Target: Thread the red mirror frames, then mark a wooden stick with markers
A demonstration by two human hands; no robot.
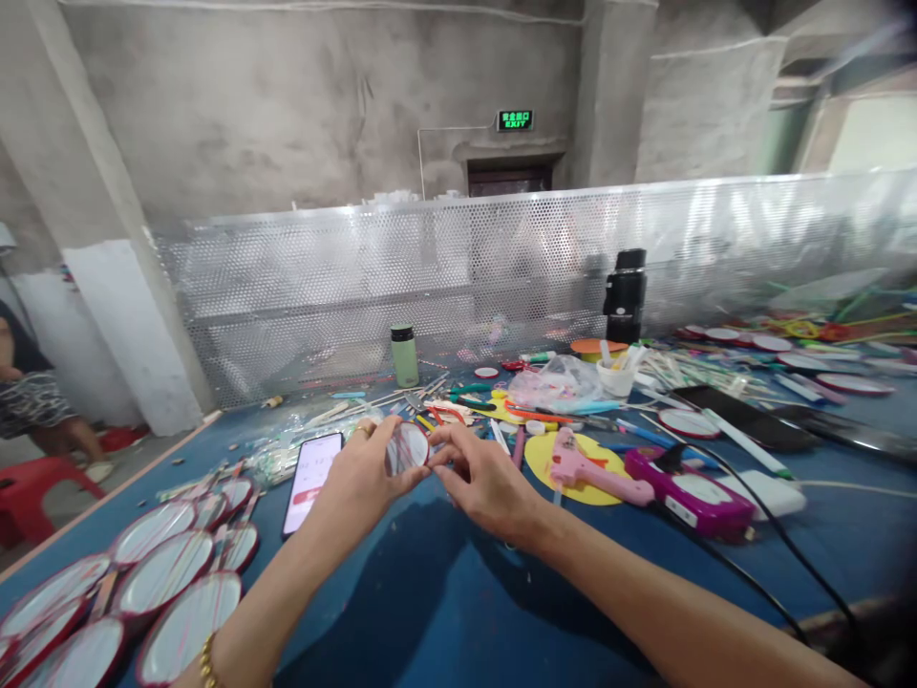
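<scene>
A small round disc with a dark red rim and a pale face is held up above the blue table. My left hand grips it by the edge, thumb below and fingers above. The fingers of my right hand are pinched together at the disc's right edge; whether something thin is between them I cannot make out. Just left of my left hand lies a phone with a lit screen. To the right of my right hand, a pink glue gun rests on a yellow round sheet.
Several larger red-rimmed discs overlap at the left. A purple device with black cables lies at the right. Behind stand a green bottle, a white cup and a black flask. A perforated metal screen borders the table.
</scene>
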